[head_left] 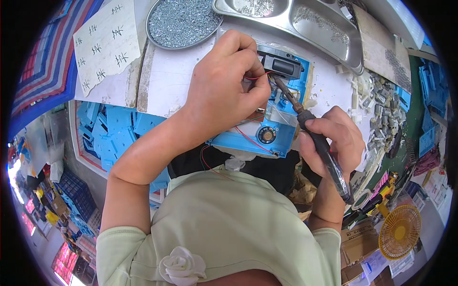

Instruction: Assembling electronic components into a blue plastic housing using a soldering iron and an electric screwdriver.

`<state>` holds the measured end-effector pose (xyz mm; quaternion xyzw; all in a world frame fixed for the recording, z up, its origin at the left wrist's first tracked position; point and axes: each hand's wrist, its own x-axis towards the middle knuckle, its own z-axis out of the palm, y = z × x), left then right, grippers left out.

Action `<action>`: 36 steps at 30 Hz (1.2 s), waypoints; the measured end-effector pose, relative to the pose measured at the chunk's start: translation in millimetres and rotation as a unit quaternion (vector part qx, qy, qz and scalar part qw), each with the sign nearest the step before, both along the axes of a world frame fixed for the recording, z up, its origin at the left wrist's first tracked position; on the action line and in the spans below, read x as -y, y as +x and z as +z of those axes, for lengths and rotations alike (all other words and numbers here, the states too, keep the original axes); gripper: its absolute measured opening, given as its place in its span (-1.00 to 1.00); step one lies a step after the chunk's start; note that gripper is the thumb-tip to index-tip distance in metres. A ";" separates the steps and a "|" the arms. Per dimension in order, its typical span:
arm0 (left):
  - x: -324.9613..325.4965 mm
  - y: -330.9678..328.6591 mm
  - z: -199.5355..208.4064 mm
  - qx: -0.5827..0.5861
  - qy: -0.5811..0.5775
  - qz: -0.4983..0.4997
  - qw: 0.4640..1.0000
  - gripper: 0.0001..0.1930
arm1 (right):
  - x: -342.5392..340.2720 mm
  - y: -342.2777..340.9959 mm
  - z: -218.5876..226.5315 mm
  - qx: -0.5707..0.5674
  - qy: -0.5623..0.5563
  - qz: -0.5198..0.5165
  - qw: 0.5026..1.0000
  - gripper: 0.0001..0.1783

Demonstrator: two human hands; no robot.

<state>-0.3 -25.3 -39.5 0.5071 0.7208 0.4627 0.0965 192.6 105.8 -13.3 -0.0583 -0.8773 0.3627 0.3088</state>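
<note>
My left hand (229,86) is closed, thumb and fingers pinched round a thin red wire (258,76) over a light-blue plastic housing (287,137). In my right hand (344,138) is a soldering iron (328,159) with a dark handle. Its metal tip reaches into the housing beside the wire, next to a black box-shaped part (282,66); whether it touches is too small to tell. A small round speaker (266,135) sits at the housing's near end, with red and green wires running by it. My left hand partly hides a reddish-brown circuit board (259,114).
A round metal dish of small silvery pieces (183,24) and a compartmented steel tray (291,20) stand at the back. Small grey and white parts (379,105) lie to the right. Blue plastic pieces (114,133) fill a bin at left. A yellow fan (400,232) is at lower right.
</note>
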 end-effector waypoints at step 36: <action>-0.4 0.8 -2.7 -0.024 0.017 0.007 1.000 -0.90 | 1.9 13.0 2.2 0.005 0.021 -0.010 1.000 -0.61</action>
